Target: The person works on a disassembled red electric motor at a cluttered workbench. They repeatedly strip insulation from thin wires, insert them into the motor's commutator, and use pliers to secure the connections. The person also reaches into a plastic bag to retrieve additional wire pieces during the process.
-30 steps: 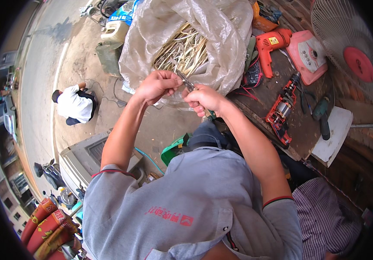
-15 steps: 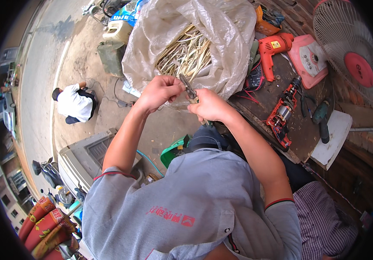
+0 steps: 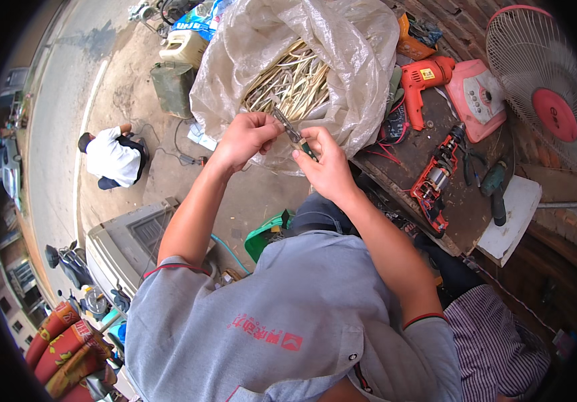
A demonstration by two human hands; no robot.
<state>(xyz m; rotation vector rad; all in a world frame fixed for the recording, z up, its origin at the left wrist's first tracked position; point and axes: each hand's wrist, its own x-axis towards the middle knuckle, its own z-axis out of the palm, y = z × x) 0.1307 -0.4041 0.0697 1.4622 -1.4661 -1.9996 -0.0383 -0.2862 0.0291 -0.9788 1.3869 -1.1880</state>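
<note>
My right hand (image 3: 327, 162) is closed round a pair of pliers (image 3: 288, 127) with green handles. Their metal nose points up and left, over the near edge of a large translucent plastic sack (image 3: 362, 87). Just left of the nose, my left hand (image 3: 247, 139) is closed, thumb and fingertips pinched together. Whatever sits in that pinch is too small to make out. Inside the open sack lies a heap of pale, straw-like strips (image 3: 302, 74), beyond both hands.
On the right, a workbench (image 3: 402, 167) bears an orange drill (image 3: 422, 80), an opened red power tool (image 3: 438, 177) and a green-black tool (image 3: 495, 181). A fan (image 3: 550, 87) stands behind. A person in white (image 3: 115, 157) crouches at left. A grey casing (image 3: 124, 244) and green container (image 3: 265, 234) lie near me.
My right hand has turned and loosened somewhat, showing more of the green handles. The pliers' nose has shifted slightly left and up. My left hand stays pinched in nearly the same place.
</note>
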